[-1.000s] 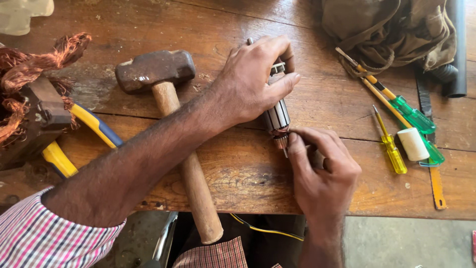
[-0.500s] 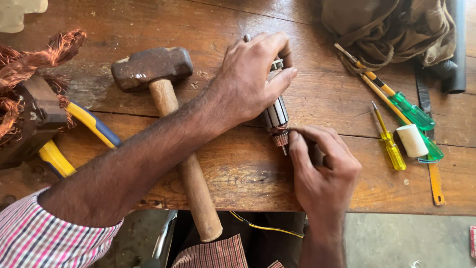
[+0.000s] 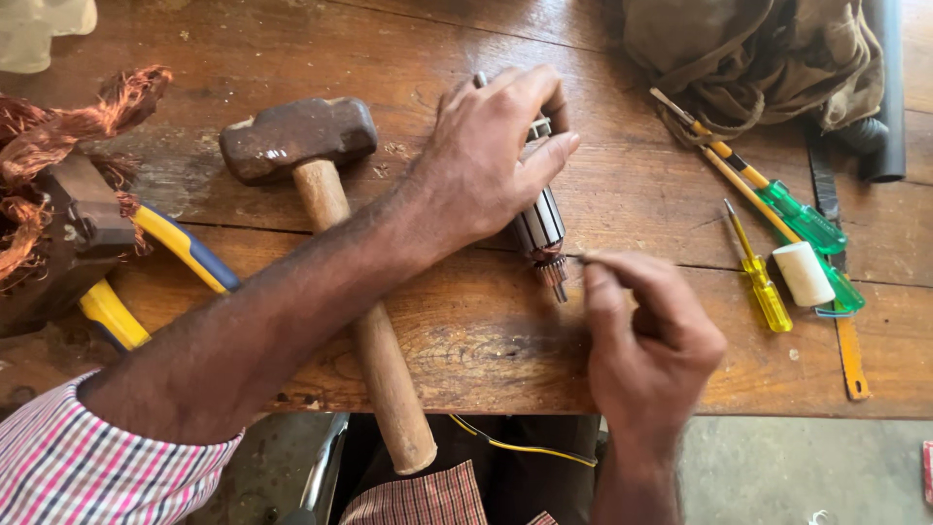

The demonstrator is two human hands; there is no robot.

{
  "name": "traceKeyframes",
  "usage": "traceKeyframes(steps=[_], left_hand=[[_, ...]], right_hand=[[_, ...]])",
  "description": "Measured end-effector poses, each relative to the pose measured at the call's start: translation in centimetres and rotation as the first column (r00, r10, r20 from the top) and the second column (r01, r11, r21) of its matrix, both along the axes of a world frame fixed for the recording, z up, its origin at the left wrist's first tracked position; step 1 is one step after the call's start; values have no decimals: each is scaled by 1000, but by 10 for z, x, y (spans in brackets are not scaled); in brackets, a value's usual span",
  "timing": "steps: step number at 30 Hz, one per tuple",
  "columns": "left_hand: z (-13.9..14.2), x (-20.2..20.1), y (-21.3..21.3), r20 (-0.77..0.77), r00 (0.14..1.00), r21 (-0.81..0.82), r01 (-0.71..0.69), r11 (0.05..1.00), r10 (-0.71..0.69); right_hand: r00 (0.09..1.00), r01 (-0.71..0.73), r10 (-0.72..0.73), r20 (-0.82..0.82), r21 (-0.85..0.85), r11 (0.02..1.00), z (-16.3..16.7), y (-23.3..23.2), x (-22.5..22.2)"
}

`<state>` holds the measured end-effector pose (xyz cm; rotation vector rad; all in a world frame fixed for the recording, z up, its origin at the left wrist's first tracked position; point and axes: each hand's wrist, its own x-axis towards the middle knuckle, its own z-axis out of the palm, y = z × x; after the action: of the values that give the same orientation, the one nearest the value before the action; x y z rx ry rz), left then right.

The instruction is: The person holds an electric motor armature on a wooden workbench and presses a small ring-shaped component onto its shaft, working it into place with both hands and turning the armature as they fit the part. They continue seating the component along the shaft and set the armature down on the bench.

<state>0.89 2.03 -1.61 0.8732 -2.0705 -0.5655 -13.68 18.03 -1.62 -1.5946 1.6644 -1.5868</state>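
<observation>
My left hand (image 3: 491,156) presses down on a small motor armature (image 3: 540,229) lying on the wooden workbench (image 3: 466,340), its shaft end pointing toward me. Just right of the armature's near end, my right hand (image 3: 646,335) pinches a thin metal pick or wire end (image 3: 580,259) between thumb and finger. The hand is blurred, so I cannot say exactly what the thin piece is. The armature's far end is hidden under my left fingers.
A hammer (image 3: 321,194) with a wooden handle lies left of my arm. Copper wire scrap (image 3: 58,146) and yellow-blue pliers (image 3: 155,272) are at the left. Green and yellow screwdrivers (image 3: 768,253), a white roll (image 3: 803,274) and a brown bag (image 3: 758,53) sit at right.
My right hand has drawn back from the armature's near end toward the right, now pinching a thin piece beside it. My left hand keeps its grip on the armature.
</observation>
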Motion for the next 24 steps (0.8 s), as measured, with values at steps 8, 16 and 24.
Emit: traceKeyframes(steps=[8, 16, 24], left_hand=[[-1, 4, -6, -20, 981, -53, 192, 980, -193], [8, 8, -8, -113, 957, 302, 291, 908, -269], [0, 4, -10, -65, 967, 132, 254, 958, -248]], right_hand=[[975, 169, -166, 148, -7, 986, -7, 1, -5], [987, 148, -149, 64, 20, 989, -4, -4, -7], [963, 81, -82, -257, -15, 997, -2, -7, -1]])
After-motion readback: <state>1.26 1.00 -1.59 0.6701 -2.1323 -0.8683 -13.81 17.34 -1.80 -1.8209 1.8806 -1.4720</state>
